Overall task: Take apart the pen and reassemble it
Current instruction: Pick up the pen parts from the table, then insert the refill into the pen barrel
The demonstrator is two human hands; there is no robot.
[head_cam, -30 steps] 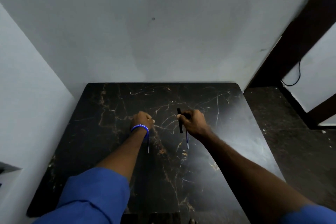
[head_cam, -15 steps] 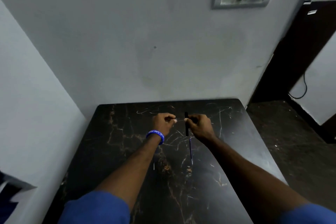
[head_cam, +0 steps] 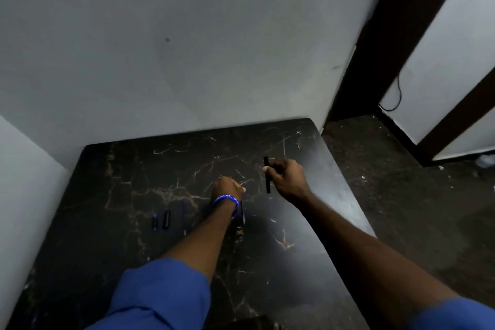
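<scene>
The right hand grips the upright black pen barrel; the left hand is curled closed.

A black tabletop with thin brown and gold marble-like veins is standing pushed into the corner of two pale walls. Two short dark cylindrical pen pieces are lying on it toward the left, side by side and nearly parallel: the slimmer bluish piece is sitting just left of the stubbier black piece, the two slightly apart.
</scene>
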